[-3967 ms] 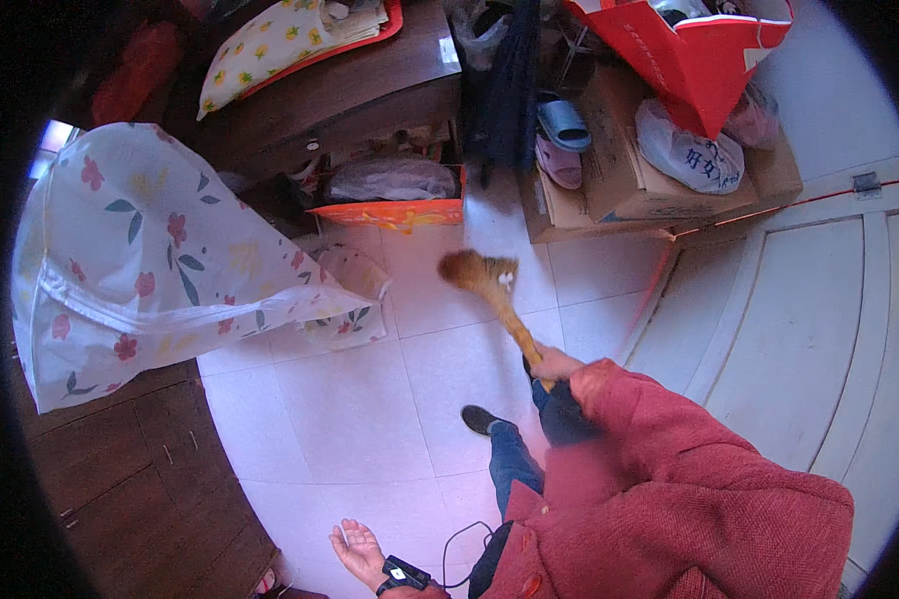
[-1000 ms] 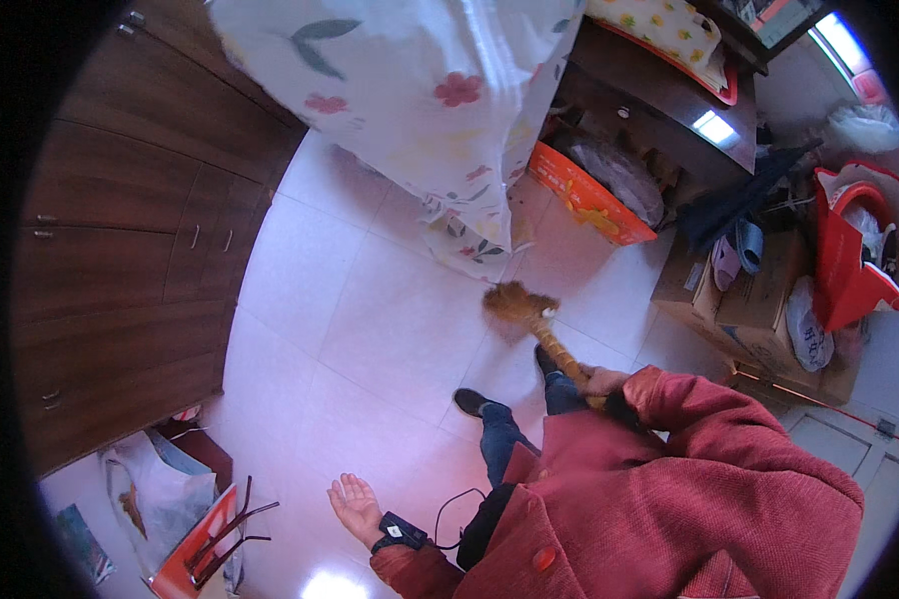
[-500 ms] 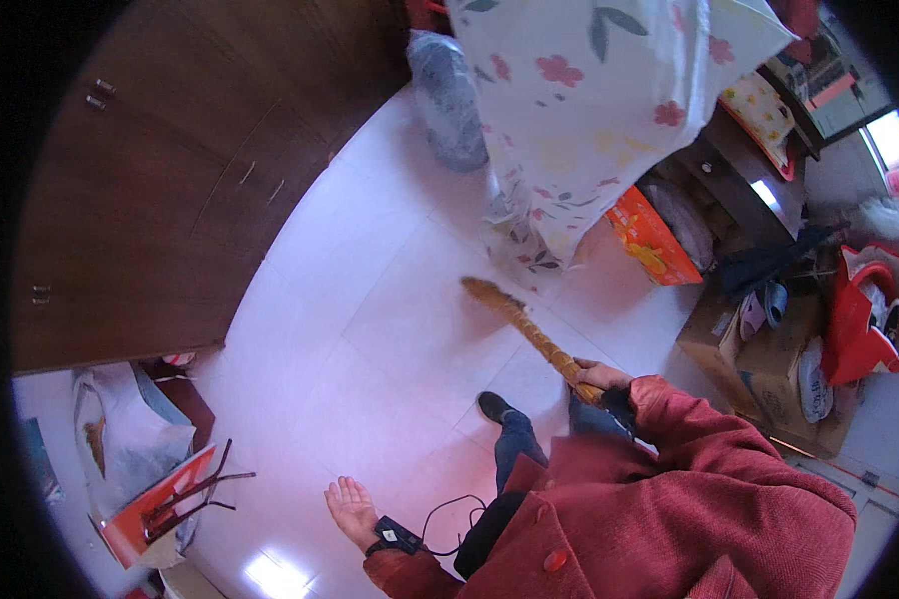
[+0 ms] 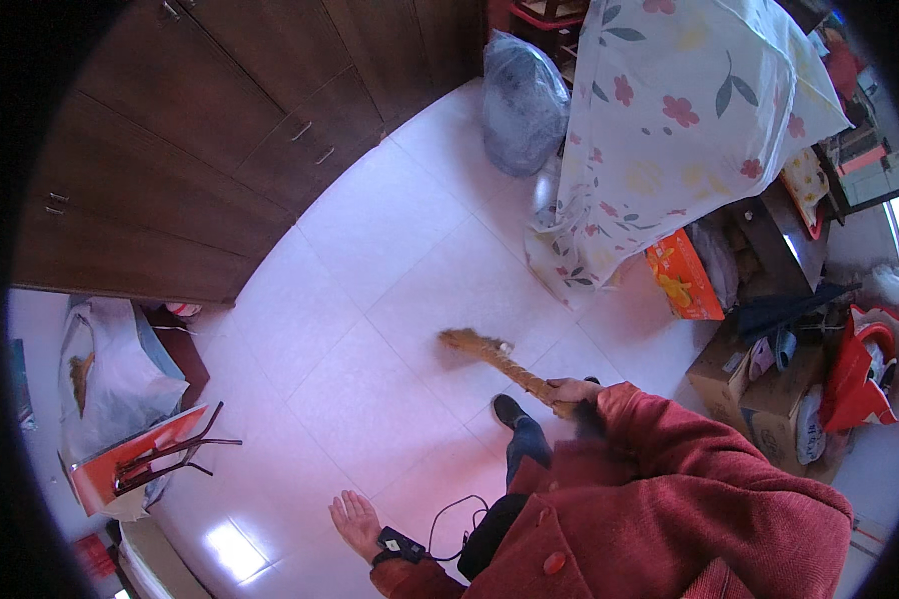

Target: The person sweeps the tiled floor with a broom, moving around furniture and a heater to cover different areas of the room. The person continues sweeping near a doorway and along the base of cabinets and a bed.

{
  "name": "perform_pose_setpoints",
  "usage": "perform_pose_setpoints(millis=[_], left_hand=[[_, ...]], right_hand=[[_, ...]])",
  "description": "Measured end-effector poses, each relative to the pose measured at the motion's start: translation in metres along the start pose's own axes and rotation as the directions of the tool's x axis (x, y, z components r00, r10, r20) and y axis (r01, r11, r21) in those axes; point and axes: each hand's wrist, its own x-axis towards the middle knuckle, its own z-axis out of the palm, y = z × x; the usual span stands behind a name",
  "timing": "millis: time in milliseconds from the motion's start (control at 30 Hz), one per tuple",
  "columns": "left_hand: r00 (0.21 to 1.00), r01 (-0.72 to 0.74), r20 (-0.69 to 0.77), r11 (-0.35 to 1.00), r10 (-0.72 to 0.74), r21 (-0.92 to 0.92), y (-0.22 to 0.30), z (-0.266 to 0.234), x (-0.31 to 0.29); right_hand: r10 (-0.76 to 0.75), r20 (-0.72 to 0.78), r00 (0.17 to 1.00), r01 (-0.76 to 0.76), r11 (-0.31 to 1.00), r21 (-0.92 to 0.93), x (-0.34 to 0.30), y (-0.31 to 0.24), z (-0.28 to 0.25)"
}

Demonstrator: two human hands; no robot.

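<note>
A short straw hand broom [image 4: 514, 372] slants over the pale tiled floor, its brown bristle end toward the left. My right hand [image 4: 573, 390] is wrapped round the broom's handle at the near end. A small whitish bit [image 4: 506, 347] shows beside the bristles; I cannot make out what it is. My left hand [image 4: 356, 521] is held out palm up over the floor, fingers apart and nothing in it. On that wrist a black device [image 4: 401, 545] is strapped, with a dark cable [image 4: 438, 521] looping from it.
Dark wooden cabinets [image 4: 200, 130] line the far left. A flowered cloth [image 4: 669, 130] hangs at the far right, beside a plastic-wrapped bundle [image 4: 522, 105]. Along the right stand an orange box [image 4: 684, 277], cardboard boxes [image 4: 769, 399] and a red bag [image 4: 859, 374]. A folding stool [image 4: 175, 454] leans at left.
The broom and my right hand have swung toward the left and nearer me. My view has turned and shifted, and a foot has moved a little. My left hand stays held out.
</note>
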Motion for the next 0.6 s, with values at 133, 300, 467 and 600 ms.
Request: perform_pose_setpoints(millis=[133, 300, 467, 600], left_hand=[[0.988, 0.027, 0.155, 0.999, -0.02, -0.045, 0.011, 0.011, 0.013], [0.979, 0.01, 0.204, 0.997, 0.006, -0.075, 0.016, 0.036, 0.01], [0.973, -0.043, 0.216, 0.984, 0.08, -0.17, 0.004, 0.078, -0.013], [0.965, -0.097, 0.227, 0.981, 0.133, -0.166, -0.002, 0.13, -0.033]], right_hand=[[-0.07, 0.064, 0.995, 0.062, 0.991, 0.117, -0.013, -0.031, 0.007], [-0.023, -0.08, 0.997, 0.062, 0.844, 0.532, -0.019, -0.051, -0.008], [-0.14, -0.136, 0.981, 0.195, 0.746, 0.637, 0.005, -0.067, -0.06], [-0.124, -0.13, 0.984, 0.172, 0.856, 0.488, 0.041, -0.084, -0.104]])
